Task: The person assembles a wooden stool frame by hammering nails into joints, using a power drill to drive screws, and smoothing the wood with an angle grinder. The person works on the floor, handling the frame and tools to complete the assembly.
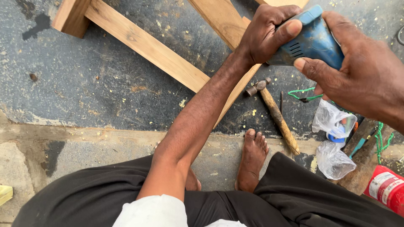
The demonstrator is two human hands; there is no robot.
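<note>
Gripping a blue power tool (313, 40), both hands wrap it from either side: the left hand (265, 33) curls its fingers over the tool's near end, the right hand (362, 71) clasps its body. The tool hangs above a wooden frame (147, 46); a hammer (273, 113) lies just below it.

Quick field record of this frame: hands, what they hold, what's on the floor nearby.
left hand: wrapped around the front of the blue power tool
right hand: grip on the rear of the same tool
wooden frame: pale planks lying on the dark floor, under the tool
hammer: wooden handle, on the floor beside the bare foot
plastic bags: crumpled, clear, right of the hammer
green cord: near the bags
red can: lower right
</note>
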